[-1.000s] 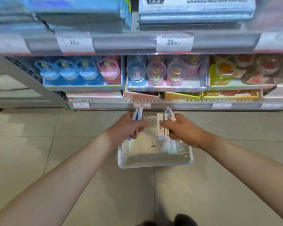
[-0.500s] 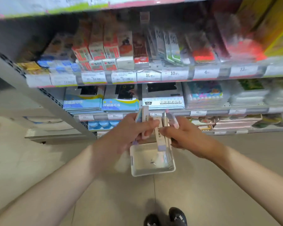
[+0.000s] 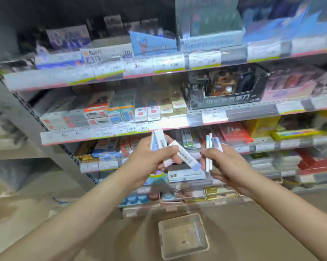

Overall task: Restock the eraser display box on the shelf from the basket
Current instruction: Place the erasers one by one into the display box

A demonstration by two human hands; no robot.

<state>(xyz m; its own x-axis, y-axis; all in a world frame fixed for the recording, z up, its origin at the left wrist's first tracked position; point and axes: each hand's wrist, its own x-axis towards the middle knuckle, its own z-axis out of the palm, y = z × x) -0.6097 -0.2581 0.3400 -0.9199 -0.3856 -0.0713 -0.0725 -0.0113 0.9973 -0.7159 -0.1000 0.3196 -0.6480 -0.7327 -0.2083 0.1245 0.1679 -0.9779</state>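
My left hand (image 3: pixel 149 159) grips a few long white erasers with pale purple ends (image 3: pixel 185 156), fanned out in front of the shelves. My right hand (image 3: pixel 226 162) holds another upright bunch of the same erasers (image 3: pixel 209 153). Both hands are raised at mid-shelf height, close together. The white basket (image 3: pixel 204 232) sits on the floor below them and looks nearly empty. Which box on the blurred shelves is the eraser display box I cannot tell.
Several tiers of shelving hold boxed stationery behind price-tag rails. A black display box (image 3: pixel 228 95) stands on the shelf above the hands. A grey shelf upright (image 3: pixel 36 127) slants down at the left. Tan floor spreads around the basket.
My view has swung up from the floor to the higher shelves. Both hands have lifted the erasers out of the basket, which now lies well below them.
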